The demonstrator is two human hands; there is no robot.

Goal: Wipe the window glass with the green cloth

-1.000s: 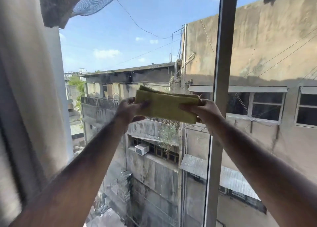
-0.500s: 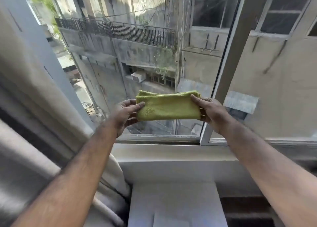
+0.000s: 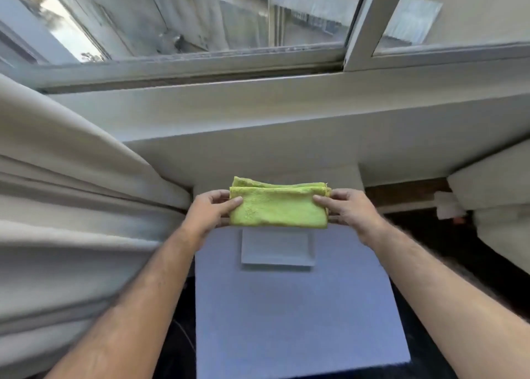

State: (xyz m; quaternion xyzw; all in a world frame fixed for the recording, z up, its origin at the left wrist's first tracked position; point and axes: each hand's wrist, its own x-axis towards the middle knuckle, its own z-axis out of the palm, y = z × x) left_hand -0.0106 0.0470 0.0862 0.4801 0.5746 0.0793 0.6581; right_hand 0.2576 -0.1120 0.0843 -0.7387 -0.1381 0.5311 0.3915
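The green cloth [image 3: 278, 206], folded into a thick rectangle, hangs in the air between both hands, below the sill and above a white table. My left hand [image 3: 210, 211] pinches its left end and my right hand [image 3: 348, 211] pinches its right end. The window glass [image 3: 200, 14] runs across the top of the view, well above and beyond the cloth, with a grey frame post [image 3: 361, 23] splitting it into two panes. The cloth does not touch the glass.
A pale curtain [image 3: 71, 192] bunches along the left side. A wide white sill ledge [image 3: 286, 120] lies under the window. Below the cloth stands a white table [image 3: 286, 321] with a small flat white tray [image 3: 276, 249]. A cushioned white edge [image 3: 493, 192] is at right.
Both hands have lowered the folded cloth from in front of the glass to below the sill, over the table. My view has tilted steeply downward.
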